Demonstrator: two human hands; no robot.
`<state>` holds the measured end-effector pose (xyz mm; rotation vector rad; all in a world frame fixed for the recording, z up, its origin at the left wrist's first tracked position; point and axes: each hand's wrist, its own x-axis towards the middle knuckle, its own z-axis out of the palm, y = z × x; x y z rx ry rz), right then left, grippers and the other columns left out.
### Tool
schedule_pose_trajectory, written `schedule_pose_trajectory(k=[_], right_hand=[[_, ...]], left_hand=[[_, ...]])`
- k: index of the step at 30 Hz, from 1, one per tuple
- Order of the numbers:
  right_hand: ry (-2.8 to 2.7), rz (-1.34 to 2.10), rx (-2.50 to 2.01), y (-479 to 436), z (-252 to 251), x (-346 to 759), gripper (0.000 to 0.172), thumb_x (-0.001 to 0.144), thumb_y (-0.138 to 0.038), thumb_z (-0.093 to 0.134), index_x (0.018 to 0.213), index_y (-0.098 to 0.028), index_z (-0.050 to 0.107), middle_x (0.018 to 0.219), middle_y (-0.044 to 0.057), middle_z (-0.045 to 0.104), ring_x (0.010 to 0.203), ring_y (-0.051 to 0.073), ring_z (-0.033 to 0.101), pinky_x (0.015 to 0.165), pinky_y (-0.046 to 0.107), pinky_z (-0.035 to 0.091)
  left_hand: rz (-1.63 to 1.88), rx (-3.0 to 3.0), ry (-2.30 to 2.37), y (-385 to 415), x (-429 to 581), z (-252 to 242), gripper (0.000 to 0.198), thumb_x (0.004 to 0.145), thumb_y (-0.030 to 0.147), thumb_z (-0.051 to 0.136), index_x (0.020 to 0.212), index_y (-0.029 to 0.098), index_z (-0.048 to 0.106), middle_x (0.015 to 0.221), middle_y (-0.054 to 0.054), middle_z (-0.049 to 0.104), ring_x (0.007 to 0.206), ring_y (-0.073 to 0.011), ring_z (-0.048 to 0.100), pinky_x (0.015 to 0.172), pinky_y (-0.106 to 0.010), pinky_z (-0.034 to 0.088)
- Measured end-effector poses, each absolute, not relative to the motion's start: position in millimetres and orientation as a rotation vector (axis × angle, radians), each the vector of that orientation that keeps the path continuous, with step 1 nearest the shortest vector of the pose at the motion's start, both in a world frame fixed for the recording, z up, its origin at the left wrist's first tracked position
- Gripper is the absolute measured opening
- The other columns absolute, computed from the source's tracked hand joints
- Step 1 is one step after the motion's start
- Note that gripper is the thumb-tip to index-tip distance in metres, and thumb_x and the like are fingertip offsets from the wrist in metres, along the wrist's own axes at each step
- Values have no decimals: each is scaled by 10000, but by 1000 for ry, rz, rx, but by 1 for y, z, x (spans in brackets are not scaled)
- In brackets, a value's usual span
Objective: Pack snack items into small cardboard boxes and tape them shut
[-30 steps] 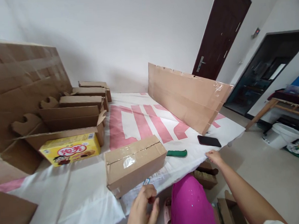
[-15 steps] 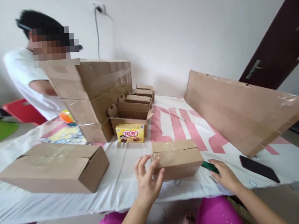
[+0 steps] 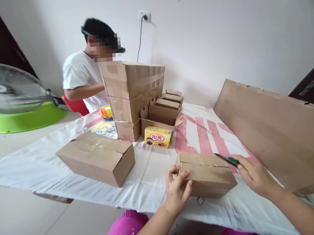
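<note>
In front of me lies a small closed cardboard box (image 3: pixel 212 180), with a slit running along the tape seam on its top. My left hand (image 3: pixel 178 189) grips its left end, fingers curled over the corner. My right hand (image 3: pixel 253 173) is closed round the green handle of a utility knife (image 3: pixel 231 160). The knife's dark blade points left, above the box's top near its right end. Left of my left hand sits a longer closed cardboard carton (image 3: pixel 98 159). A yellow snack box (image 3: pixel 157 137) stands just behind the small box.
Stacked cartons (image 3: pixel 124 109) rise at the back, with several open boxes (image 3: pixel 159 115) beside them. A large cardboard panel (image 3: pixel 276 134) leans along the right. Across the table sits a person in a white shirt (image 3: pixel 80 74). A fan (image 3: pixel 9 88) stands on the left.
My view has swung left, bringing the fan in and taking the phone out of sight. My right hand has lifted the utility knife from beside the small box to above its top.
</note>
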<state>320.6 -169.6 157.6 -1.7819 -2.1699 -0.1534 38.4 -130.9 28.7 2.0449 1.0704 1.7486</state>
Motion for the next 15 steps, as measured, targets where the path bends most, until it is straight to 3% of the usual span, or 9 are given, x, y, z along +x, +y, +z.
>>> schedule_pose_trajectory(k=[7, 10, 15], right_hand=[[-2776, -243, -1628, -131, 206, 201, 309, 946, -259, 312, 1079, -188, 582, 885, 64, 687, 801, 204, 655, 689, 307, 450], [-2862, -361, -1683, -124, 210, 190, 282, 957, -257, 322, 973, -187, 594, 841, 63, 685, 728, 203, 653, 616, 295, 405], [-2906, -435, -1745, -129, 214, 200, 242, 955, -264, 365, 999, -204, 595, 830, 55, 692, 704, 214, 658, 577, 293, 373]], left_hand=[[1790, 2054, 1059, -130, 42, 29, 252, 829, 218, 556, 1080, 198, 573, 1122, -99, 384, 1052, -223, 467, 877, -401, 502], [1798, 2078, 1037, -128, 39, 31, 225, 829, 204, 552, 1053, 198, 569, 1159, -108, 382, 1103, -234, 460, 906, -411, 498], [1755, 2161, 988, -127, 36, 33, 204, 826, 176, 553, 1029, 200, 548, 1222, -115, 405, 1240, -279, 394, 1020, -500, 421]])
